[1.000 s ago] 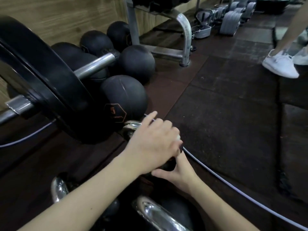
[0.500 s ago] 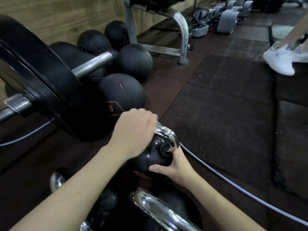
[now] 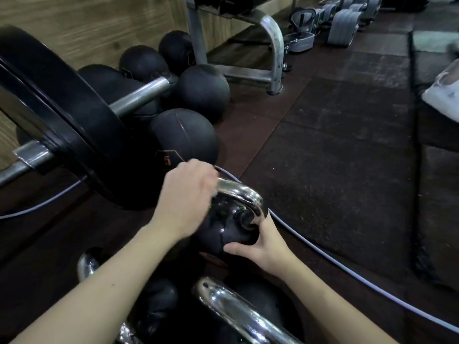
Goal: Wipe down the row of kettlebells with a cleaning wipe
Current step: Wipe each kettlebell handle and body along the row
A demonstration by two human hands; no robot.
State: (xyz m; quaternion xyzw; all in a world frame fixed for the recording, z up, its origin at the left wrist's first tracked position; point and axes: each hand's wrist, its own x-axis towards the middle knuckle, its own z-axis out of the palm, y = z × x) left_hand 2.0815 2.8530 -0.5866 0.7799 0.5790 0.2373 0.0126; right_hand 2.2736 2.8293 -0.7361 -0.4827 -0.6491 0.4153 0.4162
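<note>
A black kettlebell point(image 3: 231, 227) with a chrome handle point(image 3: 241, 194) stands on the floor in the middle of the view. My left hand point(image 3: 186, 202) is closed in a fist at the left end of that handle, and a pale sliver of the cleaning wipe point(image 3: 214, 194) shows at its fingers. My right hand point(image 3: 258, 247) grips the bell's lower right side, thumb across the front. A second kettlebell with a chrome handle point(image 3: 238, 311) sits closest to me, and a third point(image 3: 154, 301) lies under my left forearm.
A loaded barbell's black plate point(image 3: 62, 135) looms at the left, with several black medicine balls point(image 3: 183, 137) behind it. A pale cable point(image 3: 347, 269) crosses the rubber floor. A steel rack leg point(image 3: 275, 53) and grey weights point(image 3: 342, 23) stand farther back. A person's white shoe point(image 3: 444, 95) is at the right edge.
My left hand slid from over the handle's right part to its left end, uncovering the chrome handle. My right hand stayed on the bell. The white shoe moved toward the right edge.
</note>
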